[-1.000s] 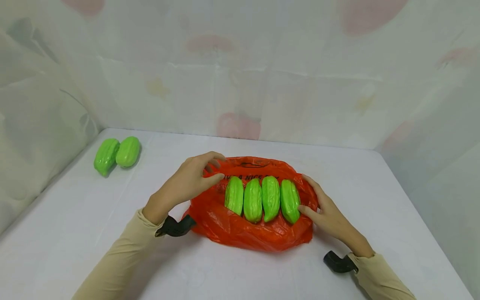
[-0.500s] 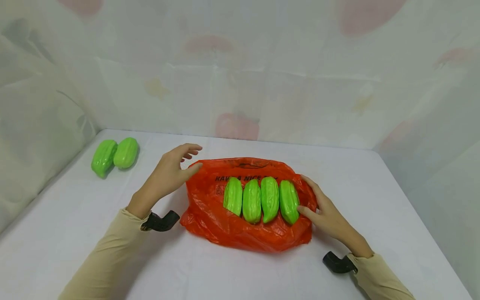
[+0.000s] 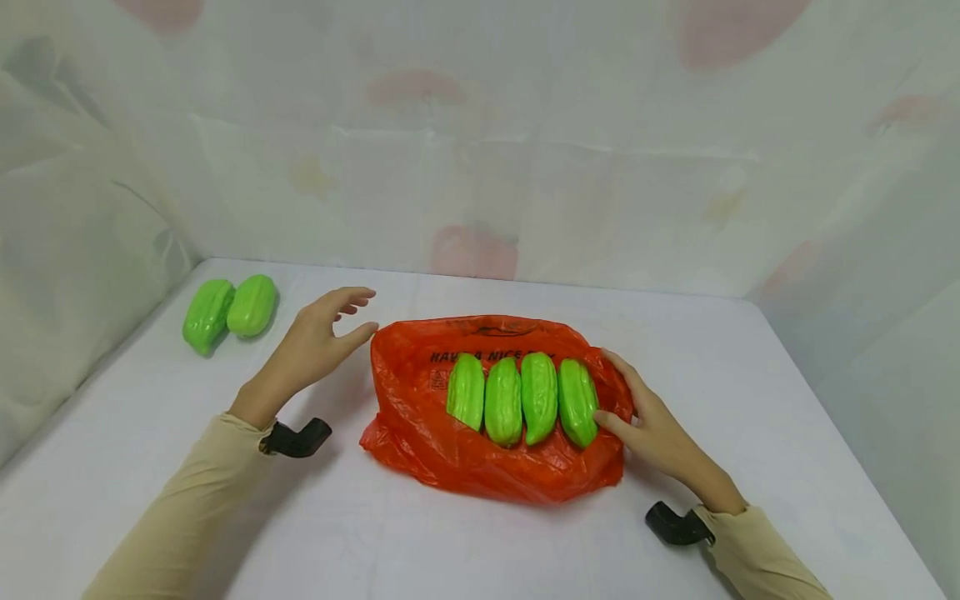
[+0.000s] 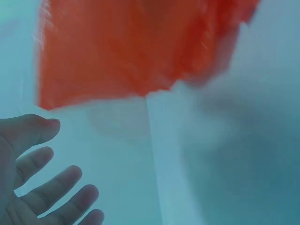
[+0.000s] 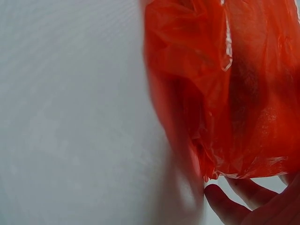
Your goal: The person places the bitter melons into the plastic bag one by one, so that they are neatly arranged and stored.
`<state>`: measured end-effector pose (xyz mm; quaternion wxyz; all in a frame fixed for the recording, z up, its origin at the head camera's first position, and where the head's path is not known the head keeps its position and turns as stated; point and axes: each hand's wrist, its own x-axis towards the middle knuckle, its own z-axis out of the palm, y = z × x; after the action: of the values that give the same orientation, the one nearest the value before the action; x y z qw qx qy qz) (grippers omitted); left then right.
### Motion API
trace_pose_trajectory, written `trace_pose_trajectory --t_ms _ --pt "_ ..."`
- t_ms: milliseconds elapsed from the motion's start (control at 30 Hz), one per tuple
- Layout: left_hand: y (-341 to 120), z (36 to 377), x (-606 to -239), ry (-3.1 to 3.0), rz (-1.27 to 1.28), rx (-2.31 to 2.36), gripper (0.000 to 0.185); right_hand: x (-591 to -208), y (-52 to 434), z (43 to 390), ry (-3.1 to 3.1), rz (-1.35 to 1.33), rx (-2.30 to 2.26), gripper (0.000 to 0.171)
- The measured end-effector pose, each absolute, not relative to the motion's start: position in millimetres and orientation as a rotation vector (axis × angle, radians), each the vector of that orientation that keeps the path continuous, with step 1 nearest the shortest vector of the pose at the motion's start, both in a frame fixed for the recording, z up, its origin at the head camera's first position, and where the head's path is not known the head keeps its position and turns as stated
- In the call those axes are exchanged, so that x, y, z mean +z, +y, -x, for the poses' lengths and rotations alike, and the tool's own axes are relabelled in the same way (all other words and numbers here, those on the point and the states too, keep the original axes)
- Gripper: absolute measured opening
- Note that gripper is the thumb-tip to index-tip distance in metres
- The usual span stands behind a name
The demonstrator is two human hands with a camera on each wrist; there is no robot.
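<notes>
A red plastic bag [image 3: 420,433] with black lettering lies in the middle of the table, its mouth spread. Several glossy green star fruits [image 3: 503,402], ridged lengthwise, sit in a row within it, lower ends partly behind the front fold. My right hand [image 3: 652,425] holds the bag's right side, thumb in front by the rightmost fruit, other fingers around the far edge; the right wrist view has its fingers [image 5: 227,204] at the red plastic. Left of the bag, my left hand [image 3: 311,337] is raised with spread fingers and nothing in it, thumb tip close to the bag's corner.
Two more green star fruits [image 3: 207,317] lie side by side at the table's back left. A white cloth covers the table [image 3: 450,550]. Pale patterned sheets [image 3: 600,208] stand along the back and both sides.
My left hand has drawn away leftward from over the bag's left side, uncovering more of the lettering and the left corner. The right hand and the fruits in the bag stay put.
</notes>
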<state>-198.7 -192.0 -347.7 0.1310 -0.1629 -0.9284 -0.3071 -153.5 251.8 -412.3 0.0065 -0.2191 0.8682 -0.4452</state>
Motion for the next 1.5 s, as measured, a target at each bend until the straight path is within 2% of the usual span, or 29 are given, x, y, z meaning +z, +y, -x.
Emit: trace_pose_trajectory --t_ms 733,1500 --pt "-240.7 206.0 -358.2 -2.741 0.319 -0.856 0.046 -416.5 251.1 155.7 2.724 0.720 -1.401 0.075" --pt "-301.4 223.0 -368.8 -2.705 0.032 -0.700 0.048 -414.9 250.6 155.2 2.720 0.701 -1.399 0.074"
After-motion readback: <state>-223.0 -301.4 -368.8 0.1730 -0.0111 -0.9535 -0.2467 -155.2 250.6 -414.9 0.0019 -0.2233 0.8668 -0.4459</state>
